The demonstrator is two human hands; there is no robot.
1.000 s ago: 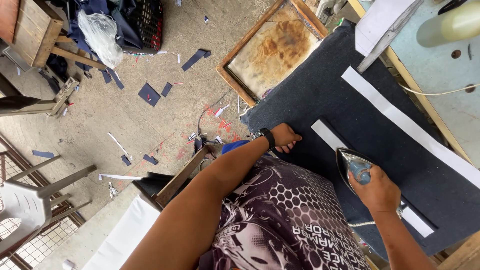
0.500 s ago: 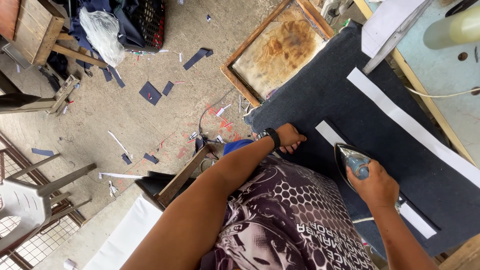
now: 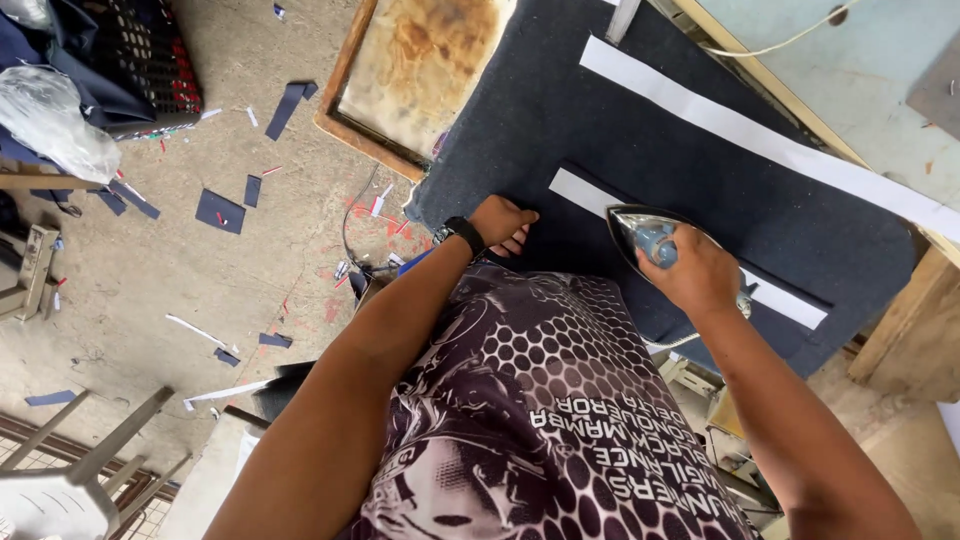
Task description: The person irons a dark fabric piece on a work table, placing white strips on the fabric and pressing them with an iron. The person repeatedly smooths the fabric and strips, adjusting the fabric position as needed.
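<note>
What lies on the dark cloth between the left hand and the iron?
In the head view, the near end of a short white strip lies between the left hand and the iron; otherwise only dark cloth.

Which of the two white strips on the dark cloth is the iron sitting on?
The shorter white strip, nearer the person; the iron rests on it. The longer strip lies apart, farther away.

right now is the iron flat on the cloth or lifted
Flat, it seems: the iron sits soleplate down on the white strip, gripped by the right hand.
</note>
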